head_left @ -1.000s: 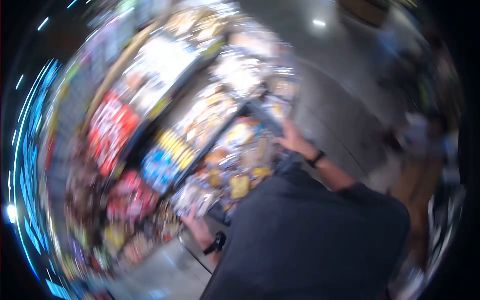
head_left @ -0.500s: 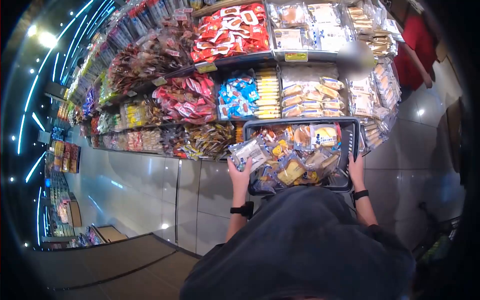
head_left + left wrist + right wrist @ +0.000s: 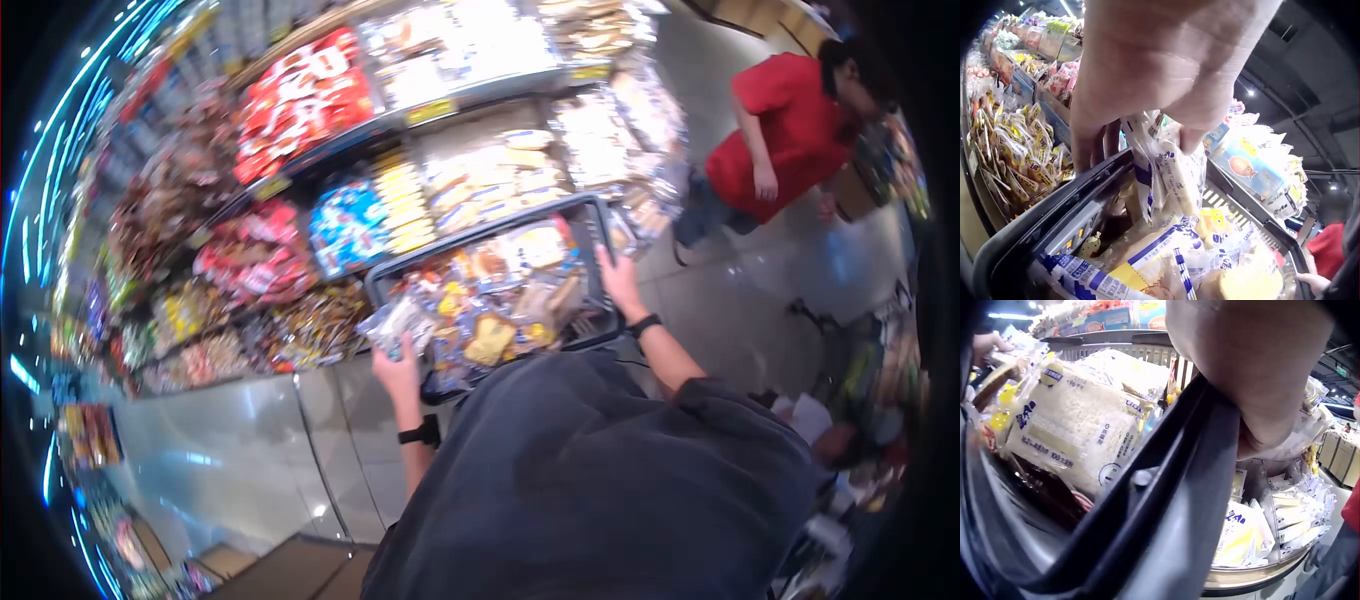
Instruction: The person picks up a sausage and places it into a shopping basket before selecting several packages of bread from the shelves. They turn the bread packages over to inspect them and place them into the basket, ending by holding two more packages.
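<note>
A dark plastic shopping basket (image 3: 482, 232) sits in front of my body, filled with plastic-wrapped breads and snacks. At its left end my left hand (image 3: 398, 375) pinches a clear packet of wrapped bread (image 3: 1175, 178) between thumb and fingers, right at the rim; the fingertips are partly hidden in the left wrist view. My right hand (image 3: 620, 283) grips the basket's right rim, with its fingers mostly hidden behind the edge. Inside the basket, a sliced white bread packet (image 3: 1066, 425) lies near that rim, and a yellowish wrapped bread (image 3: 490, 340) lies toward my body.
Just beyond the basket stands a tiered display with red packets (image 3: 305, 105), blue packets (image 3: 348, 225), pink packets (image 3: 258, 255) and wrapped buns (image 3: 490, 180). A person in a red shirt (image 3: 785, 135) stands to the right. Shiny floor tiles (image 3: 220, 440) stretch left.
The head view has swung, so the basket and shelves appear further left and tilted. More of the red-shirted person shows. Both hands keep their places on the packet and the rim.
</note>
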Demonstrator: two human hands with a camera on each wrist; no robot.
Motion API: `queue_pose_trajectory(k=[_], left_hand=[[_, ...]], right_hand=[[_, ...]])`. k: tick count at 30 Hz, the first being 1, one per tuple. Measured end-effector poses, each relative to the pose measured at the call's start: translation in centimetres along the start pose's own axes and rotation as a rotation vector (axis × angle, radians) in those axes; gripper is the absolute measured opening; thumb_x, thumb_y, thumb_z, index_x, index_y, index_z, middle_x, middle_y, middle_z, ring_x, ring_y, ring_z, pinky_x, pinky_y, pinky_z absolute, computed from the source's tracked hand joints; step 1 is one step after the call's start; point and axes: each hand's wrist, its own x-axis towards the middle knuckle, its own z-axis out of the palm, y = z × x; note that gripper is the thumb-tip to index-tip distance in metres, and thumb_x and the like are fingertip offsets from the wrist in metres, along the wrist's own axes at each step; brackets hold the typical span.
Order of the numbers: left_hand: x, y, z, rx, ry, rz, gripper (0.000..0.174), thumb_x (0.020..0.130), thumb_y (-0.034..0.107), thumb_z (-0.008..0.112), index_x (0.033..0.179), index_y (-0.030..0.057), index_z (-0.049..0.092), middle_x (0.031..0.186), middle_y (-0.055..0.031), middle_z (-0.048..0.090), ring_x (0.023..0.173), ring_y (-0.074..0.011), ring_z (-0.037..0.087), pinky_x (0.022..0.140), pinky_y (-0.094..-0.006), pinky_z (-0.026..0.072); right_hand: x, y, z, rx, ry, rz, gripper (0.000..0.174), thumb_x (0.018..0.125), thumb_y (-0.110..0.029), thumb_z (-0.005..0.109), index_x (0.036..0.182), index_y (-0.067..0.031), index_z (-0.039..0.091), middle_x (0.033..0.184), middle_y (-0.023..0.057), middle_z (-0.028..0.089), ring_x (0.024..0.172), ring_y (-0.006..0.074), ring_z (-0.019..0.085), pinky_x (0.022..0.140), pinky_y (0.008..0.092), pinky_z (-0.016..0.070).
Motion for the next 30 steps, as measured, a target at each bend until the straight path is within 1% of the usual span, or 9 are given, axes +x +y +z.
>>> queue_pose_trajectory(k=[3, 5, 10, 14, 19, 25, 27, 28, 30], left_hand=[[1.1, -1.1, 0.6, 0.058, 0.000, 0.061, 0.042, 0.085, 0.022, 0.079, 0.116, -0.0028, 0.065, 0.104, -0.0183, 0.074, 0.096, -0.0298, 0.072, 0.086, -0.0393, 0.0531], [1.5, -1.1, 0.7, 0.104, -0.014, 0.084, 0.044, 0.085, 0.023, 0.079, 0.117, -0.0028, 0.065, 0.106, -0.0187, 0.073, 0.097, -0.0319, 0.072, 0.085, -0.0405, 0.0531], [1.9, -1.8, 0.8, 0.085, -0.060, 0.060, 0.049, 0.087, 0.025, 0.077, 0.123, -0.0041, 0.061, 0.109, -0.0195, 0.072, 0.098, -0.0308, 0.069, 0.090, -0.0399, 0.0506], [2.5, -2.5, 0.9, 0.075, -0.076, 0.155, 0.048, 0.089, 0.022, 0.075, 0.125, -0.0054, 0.059, 0.113, -0.0202, 0.070, 0.101, -0.0286, 0.067, 0.092, -0.0387, 0.0492], [1.6, -0.4, 0.2, -0.019, -0.174, 0.015, 0.043, 0.094, 0.018, 0.070, 0.127, -0.0051, 0.058, 0.118, -0.0148, 0.068, 0.104, -0.0223, 0.064, 0.095, -0.0358, 0.0476], [2.3, -2.5, -0.6, -0.064, -0.227, -0.003, 0.047, 0.094, 0.021, 0.071, 0.129, -0.0053, 0.055, 0.120, -0.0151, 0.066, 0.106, -0.0220, 0.063, 0.096, -0.0354, 0.0472], [3.6, -4.3, -0.4, 0.023, -0.217, -0.141, 0.050, 0.093, 0.026, 0.072, 0.129, -0.0052, 0.055, 0.121, -0.0155, 0.065, 0.107, -0.0226, 0.062, 0.096, -0.0353, 0.0471], [2.8, -2.5, -0.3, 0.018, -0.223, -0.132, 0.052, 0.094, 0.028, 0.072, 0.130, -0.0044, 0.054, 0.123, -0.0152, 0.063, 0.108, -0.0229, 0.061, 0.095, -0.0357, 0.0475], [1.8, 0.1, 0.0, 0.022, -0.213, -0.169, 0.052, 0.094, 0.028, 0.072, 0.130, -0.0040, 0.053, 0.123, -0.0145, 0.063, 0.108, -0.0223, 0.061, 0.095, -0.0354, 0.0478]], right_hand=[[0.0, -0.3, 0.8, -0.009, 0.064, -0.027, 0.046, 0.100, -0.042, 0.057, 0.103, 0.0019, 0.070, 0.081, 0.0219, 0.069, 0.077, 0.0331, 0.069, 0.074, 0.0430, 0.0514], [0.2, -0.1, 1.0, -0.022, 0.082, -0.037, 0.047, 0.099, -0.043, 0.058, 0.100, 0.0021, 0.070, 0.077, 0.0216, 0.068, 0.074, 0.0334, 0.069, 0.071, 0.0440, 0.0511], [0.5, 0.7, 1.3, -0.005, 0.084, -0.026, 0.051, 0.096, -0.048, 0.060, 0.086, 0.0018, 0.068, 0.070, 0.0247, 0.064, 0.070, 0.0429, 0.065, 0.065, 0.0480, 0.0499], [0.5, 0.4, 1.5, -0.007, 0.122, -0.030, 0.050, 0.096, -0.047, 0.060, 0.081, -0.0001, 0.066, 0.065, 0.0224, 0.061, 0.067, 0.0422, 0.064, 0.062, 0.0484, 0.0481], [0.2, -0.2, 1.1, 0.068, 0.107, 0.002, 0.044, 0.095, -0.045, 0.062, 0.084, -0.0022, 0.066, 0.066, 0.0223, 0.061, 0.068, 0.0431, 0.063, 0.063, 0.0497, 0.0472], [0.3, -0.1, 0.9, 0.025, 0.020, 0.097, 0.039, 0.095, -0.041, 0.063, 0.089, -0.0024, 0.065, 0.076, 0.0232, 0.065, 0.078, 0.0451, 0.064, 0.070, 0.0531, 0.0488], [0.7, -0.9, 0.3, 0.096, -0.026, 0.121, 0.040, 0.095, -0.040, 0.062, 0.094, -0.0005, 0.064, 0.082, 0.0244, 0.066, 0.082, 0.0453, 0.064, 0.074, 0.0534, 0.0494], [1.0, -0.2, 0.9, 0.040, 0.000, 0.087, 0.036, 0.097, -0.040, 0.060, 0.095, -0.0044, 0.066, 0.074, 0.0202, 0.065, 0.078, 0.0433, 0.064, 0.072, 0.0512, 0.0488], [1.2, 0.8, 1.1, 0.024, -0.055, 0.097, 0.037, 0.097, -0.041, 0.060, 0.096, -0.0041, 0.066, 0.076, 0.0202, 0.065, 0.079, 0.0432, 0.064, 0.072, 0.0512, 0.0488]])
